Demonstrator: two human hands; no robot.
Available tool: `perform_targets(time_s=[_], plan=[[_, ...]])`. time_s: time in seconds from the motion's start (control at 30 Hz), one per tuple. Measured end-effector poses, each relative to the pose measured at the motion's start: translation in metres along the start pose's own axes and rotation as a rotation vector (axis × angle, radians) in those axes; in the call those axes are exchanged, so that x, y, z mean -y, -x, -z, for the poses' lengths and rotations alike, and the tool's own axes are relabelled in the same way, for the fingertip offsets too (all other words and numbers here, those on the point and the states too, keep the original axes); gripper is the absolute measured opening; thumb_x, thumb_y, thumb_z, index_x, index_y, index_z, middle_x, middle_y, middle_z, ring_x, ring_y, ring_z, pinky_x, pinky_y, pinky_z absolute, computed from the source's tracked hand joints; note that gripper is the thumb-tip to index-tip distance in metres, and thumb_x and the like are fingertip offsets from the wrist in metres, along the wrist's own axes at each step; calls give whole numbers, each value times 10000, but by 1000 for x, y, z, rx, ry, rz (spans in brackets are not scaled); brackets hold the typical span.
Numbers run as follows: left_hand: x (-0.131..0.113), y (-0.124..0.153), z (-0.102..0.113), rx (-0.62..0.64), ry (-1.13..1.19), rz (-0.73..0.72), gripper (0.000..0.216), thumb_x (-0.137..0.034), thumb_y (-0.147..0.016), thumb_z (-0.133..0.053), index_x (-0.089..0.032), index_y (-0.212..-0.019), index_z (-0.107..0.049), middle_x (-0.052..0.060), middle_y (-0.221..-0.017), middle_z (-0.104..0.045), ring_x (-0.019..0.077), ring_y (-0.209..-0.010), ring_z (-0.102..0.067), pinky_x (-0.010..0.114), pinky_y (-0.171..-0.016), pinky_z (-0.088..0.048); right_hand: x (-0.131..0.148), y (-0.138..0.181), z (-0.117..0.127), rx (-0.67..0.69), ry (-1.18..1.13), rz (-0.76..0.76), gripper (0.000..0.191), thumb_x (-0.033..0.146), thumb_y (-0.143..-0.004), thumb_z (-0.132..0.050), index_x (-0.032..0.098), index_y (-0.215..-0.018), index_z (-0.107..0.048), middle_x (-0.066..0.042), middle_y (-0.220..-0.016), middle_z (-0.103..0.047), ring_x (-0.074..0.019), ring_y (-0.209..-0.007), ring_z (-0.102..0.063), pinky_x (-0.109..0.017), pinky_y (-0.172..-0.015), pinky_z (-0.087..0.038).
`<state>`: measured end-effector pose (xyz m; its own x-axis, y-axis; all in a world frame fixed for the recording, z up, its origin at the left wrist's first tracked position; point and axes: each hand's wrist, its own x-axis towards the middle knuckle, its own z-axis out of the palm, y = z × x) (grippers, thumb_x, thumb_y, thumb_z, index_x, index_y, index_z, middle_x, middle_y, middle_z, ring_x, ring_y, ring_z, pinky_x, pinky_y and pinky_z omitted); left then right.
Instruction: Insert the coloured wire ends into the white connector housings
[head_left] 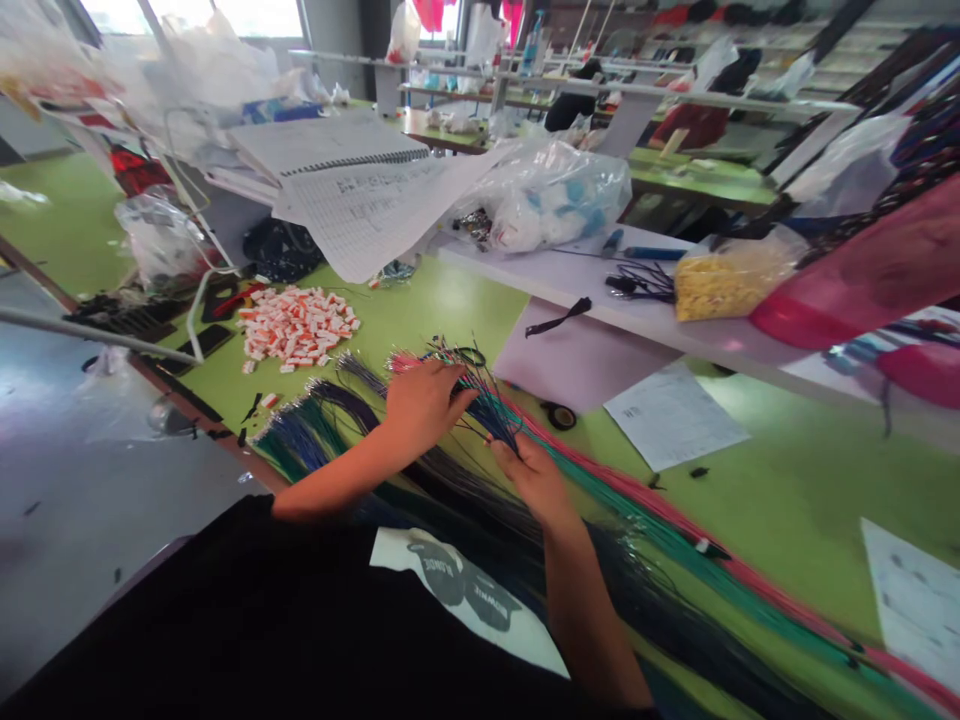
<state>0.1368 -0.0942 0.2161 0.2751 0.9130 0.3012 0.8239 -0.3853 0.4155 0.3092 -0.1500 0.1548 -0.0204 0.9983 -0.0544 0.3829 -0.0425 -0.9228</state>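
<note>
My right hand [534, 478] is closed around a bunch of thin dark wires [499, 420], whose loose ends fan out up and to the left. Close by, my left hand [421, 408] reaches over the tips of the wires with thumb and fingers bent together; what is between them is too small to make out. Pink-red wires [600, 465] and green wires [622, 510] run under and beside my hands in long bundles. Black wires [480, 490] lie nearer my body. To the left, blue wires [300, 440] end in bare metal tips.
A heap of small orange-and-white connectors [296, 325] lies beyond my left arm. Behind stand an open notebook [367, 200] and a plastic bag [555, 195] on a raised shelf [637, 310]. A roll of black tape [559, 415] and a paper sheet [675, 415] lie to the right.
</note>
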Motion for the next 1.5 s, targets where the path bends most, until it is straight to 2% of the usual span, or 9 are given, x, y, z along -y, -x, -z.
perform_targets(time_s=[0.23,0.53,0.67,0.8,0.97,1.23,1.33,1.43,1.5], plan=[[8,-9,-3,6,438,135,137,-244,-772,-561,-184,-657,-517,-41,-594,-520,108,-569,-476,228,-553,-339,1,-1,3,-8,46,-46,448,500,-787,-489,201,-1081,-645,-64,-1001,-680,-268,-959,-602,-455,-914,-434],[27,-15,-1,-154,789,327,212,-205,-733,-550,-189,-569,-418,-66,-507,-375,85,-497,-355,213,-495,-304,-6,-3,4,-42,154,1,435,539,-778,-477,197,-981,-655,-95,-983,-677,-275,-964,-603,-456,-909,-432],[36,-11,16,-6,774,217,161,-267,-672,-647,-176,-681,-515,-68,-546,-434,71,-488,-377,200,-470,-301,-12,-3,4,-56,241,53,439,556,-797,-448,204,-962,-652,-86,-931,-687,-255,-895,-621,-431,-850,-468],[27,-3,32,-96,710,92,261,-292,-631,-691,-176,-846,-598,-59,-627,-526,53,-476,-346,196,-468,-293,-14,-4,2,-77,331,95,453,557,-806,-426,191,-943,-657,-88,-885,-702,-246,-836,-642,-405,-795,-493],[8,1,20,110,590,-10,103,-250,-706,-612,-165,-658,-580,-48,-564,-536,67,-488,-399,210,-497,-305,-16,-4,-2,-113,389,160,479,561,-824,-391,190,-952,-666,-112,-934,-712,-262,-870,-660,-407,-786,-509],[33,-10,12,-147,520,123,165,-244,-759,-544,-167,-613,-542,-54,-499,-461,91,-495,-420,210,-491,-318,-20,-2,1,-135,449,163,493,550,-841,-384,172,-995,-661,-133,-985,-705,-275,-921,-658,-422,-806,-514],[38,-7,15,-169,409,60,146,-281,-789,-550,-163,-717,-598,-31,-593,-548,93,-518,-459,216,-522,-357,-19,-3,1,-137,478,204,473,515,-860,-367,163,-990,-655,-137,-958,-708,-267,-886,-664,-412,-782,-520],[31,0,18,-387,281,-54,182,-306,-824,-541,-166,-892,-635,24,-801,-636,108,-617,-523,237,-616,-415,-16,-2,-1,-128,516,271,442,467,-884,-344,170,-1013,-644,-124,-913,-709,-249,-848,-667,-381,-747,-524],[22,2,18,-437,165,-172,195,-300,-853,-511,-177,-900,-655,50,-866,-660,136,-733,-568,255,-687,-429,-13,-1,-2,-107,545,307,424,440,-897,-333,175,-1043,-630,-113,-884,-705,-241,-823,-663,-366,-722,-521]])
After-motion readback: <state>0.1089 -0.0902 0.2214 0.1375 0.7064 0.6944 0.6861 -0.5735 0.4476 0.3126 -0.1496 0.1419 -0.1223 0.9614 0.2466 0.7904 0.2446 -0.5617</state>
